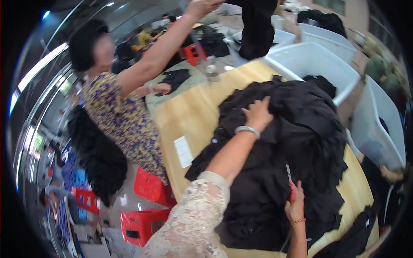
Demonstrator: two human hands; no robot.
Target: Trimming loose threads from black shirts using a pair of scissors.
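1. Watching remotely through the head camera, I see the wearer's two hands well apart over black garments point(275, 142) heaped on a pale wooden worktop point(187, 112).

2. The left hand point(258, 114) rests on the upper part of the heap, fingers spread, no tool in them; I judge that this contact helps steady loose cloth.

3. The right hand point(295, 205), lower on the heap, is wrapped around a red-handled tool point(293, 191). Its thin metal blade points away from the wearer, presumably leaving the fingers behind the edge. Scissors or knife, I cannot tell.

4. A white card point(183, 152) lies on bare wood left of the heap, where no cloth hides it.

5. Across the left side, a co-worker in a floral top point(120, 116) appears to lift dark cloth point(257, 34) with a raised hand point(204, 6), perhaps so it hangs free.

6. A pale plastic bin point(318, 60) stands close beyond the worktop, probably for easy reach; black fabric point(321, 84) shows at its near side.
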